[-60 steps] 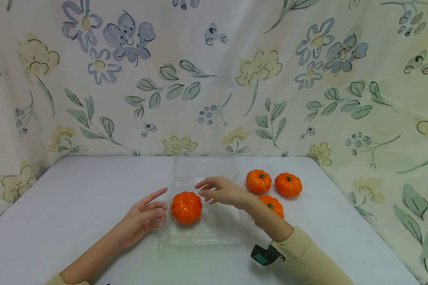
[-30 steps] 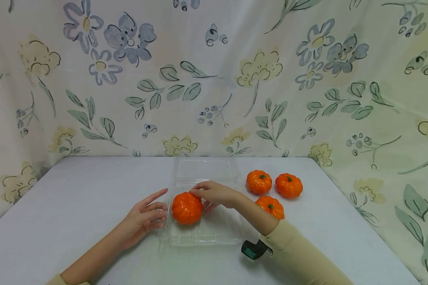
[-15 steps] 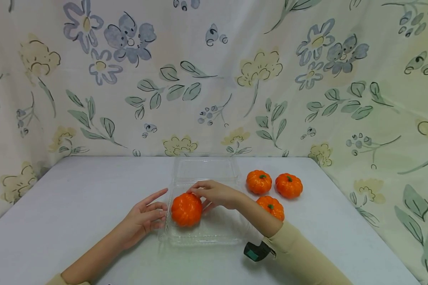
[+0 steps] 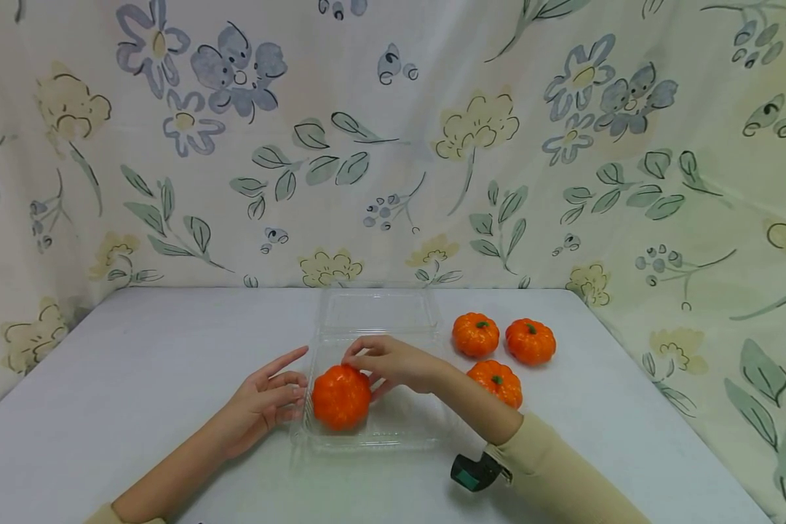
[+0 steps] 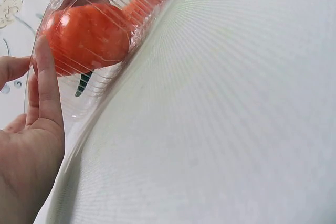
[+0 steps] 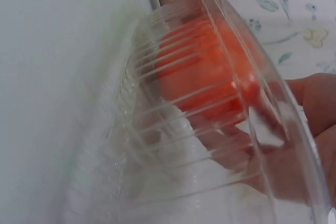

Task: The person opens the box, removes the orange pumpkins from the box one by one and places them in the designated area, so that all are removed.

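An orange toy pumpkin (image 4: 341,397) sits in the left part of a clear plastic clamshell container (image 4: 406,437), stem underneath, as the left wrist view shows its green stem (image 5: 84,82) pointing down. My right hand (image 4: 396,364) reaches in from the right and holds the pumpkin by its far right side, fingertips on its top edge. In the right wrist view the same pumpkin (image 6: 202,66) shows through the ribbed wall, the fingers below it. My left hand (image 4: 262,400) rests along the container's left side with loosely extended fingers (image 5: 47,82) against the wall.
Three more pumpkins stand to the right of the container: one at the back (image 4: 475,335), one farther right (image 4: 530,341) and a nearer one (image 4: 498,382) partly behind the right forearm. The container's lid (image 4: 376,309) lies folded back. A flowered curtain (image 4: 393,145) closes off the table's rear.
My right hand has come down onto the pumpkin, taken hold of it and shifted it a little toward the near left of the container. The left hand has stayed put.
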{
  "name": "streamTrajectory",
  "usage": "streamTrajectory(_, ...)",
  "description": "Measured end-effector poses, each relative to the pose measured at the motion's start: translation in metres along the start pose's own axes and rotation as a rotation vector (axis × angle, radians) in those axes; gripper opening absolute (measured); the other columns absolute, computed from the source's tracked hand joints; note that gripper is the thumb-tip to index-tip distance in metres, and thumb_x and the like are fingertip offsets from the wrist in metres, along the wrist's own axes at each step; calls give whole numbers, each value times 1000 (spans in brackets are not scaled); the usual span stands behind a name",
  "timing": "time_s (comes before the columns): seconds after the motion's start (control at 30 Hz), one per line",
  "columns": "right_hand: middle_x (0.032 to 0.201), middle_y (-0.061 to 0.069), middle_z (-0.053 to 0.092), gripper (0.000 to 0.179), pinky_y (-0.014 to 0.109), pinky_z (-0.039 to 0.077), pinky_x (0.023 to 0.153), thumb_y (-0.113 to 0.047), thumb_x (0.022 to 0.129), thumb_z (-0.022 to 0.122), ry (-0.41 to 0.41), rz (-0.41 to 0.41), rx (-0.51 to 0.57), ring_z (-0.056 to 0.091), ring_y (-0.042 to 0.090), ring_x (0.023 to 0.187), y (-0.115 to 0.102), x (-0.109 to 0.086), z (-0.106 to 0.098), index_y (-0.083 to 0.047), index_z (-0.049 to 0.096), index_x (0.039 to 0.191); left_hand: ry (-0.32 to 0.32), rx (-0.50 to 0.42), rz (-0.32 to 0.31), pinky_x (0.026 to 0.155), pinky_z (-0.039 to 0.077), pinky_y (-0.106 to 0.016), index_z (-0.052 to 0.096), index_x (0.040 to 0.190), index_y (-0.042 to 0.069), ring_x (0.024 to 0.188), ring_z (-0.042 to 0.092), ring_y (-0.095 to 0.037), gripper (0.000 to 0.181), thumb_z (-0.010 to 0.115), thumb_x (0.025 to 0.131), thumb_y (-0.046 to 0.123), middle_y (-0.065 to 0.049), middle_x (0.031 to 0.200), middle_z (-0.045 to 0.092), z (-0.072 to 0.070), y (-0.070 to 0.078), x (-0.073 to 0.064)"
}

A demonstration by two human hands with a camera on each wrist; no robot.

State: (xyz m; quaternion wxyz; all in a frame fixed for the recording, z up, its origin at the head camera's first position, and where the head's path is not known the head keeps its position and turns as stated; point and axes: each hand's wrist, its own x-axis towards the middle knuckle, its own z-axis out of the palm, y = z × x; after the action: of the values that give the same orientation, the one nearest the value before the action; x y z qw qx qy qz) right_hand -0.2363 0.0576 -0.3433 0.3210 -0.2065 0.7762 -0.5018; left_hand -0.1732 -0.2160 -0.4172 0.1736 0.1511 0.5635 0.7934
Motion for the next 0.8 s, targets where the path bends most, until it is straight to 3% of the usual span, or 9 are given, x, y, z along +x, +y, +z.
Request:
streamTrajectory(0.27,111,8,68,17,40,66,80,-21,106,64,13,-13,-50,64,19,96,-5,-1,8,-5,65,112,5,8,1,85,62,-24,46,156,27,89,67,-7,57,55,107,0,5,108,65,1,0,0)
streamTrajectory(0.43,112,8,65,15,39,66,81,-21,104,66,3,-30,-70,64,19,99,-7,-4,10,-6,63,107,-3,10,4,85,62,-24,45,156,26,89,66,-7,57,55,107,0,5,108,65,1,0,-1)
streamTrajectory(0.8,115,6,68,26,39,66,79,-28,104,66,-34,30,-136,66,19,101,-11,-10,7,-9,66,122,-2,14,0,84,62,-24,45,156,27,89,66,-8,57,55,106,0,5,108,65,1,1,0)
